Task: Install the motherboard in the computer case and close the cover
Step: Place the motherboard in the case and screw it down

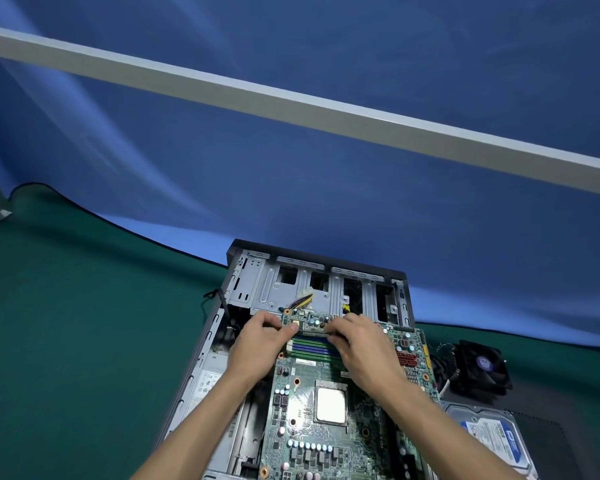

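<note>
Head view: a RAM stick (314, 332) is pinched by left hand (257, 344) and right hand (362, 344); it should be pressed evenly into the motherboard (326, 427) slot

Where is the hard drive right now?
In the head view, the silver hard drive with the blue-and-white label lies at lower right on a dark panel, outside the open grey computer case, just nearer than the black cooling fan.

left hand (257, 344) | bare, no glove or ring seen | right hand (361, 344) | bare | forearms uncovered, no sleeves seen
</note>
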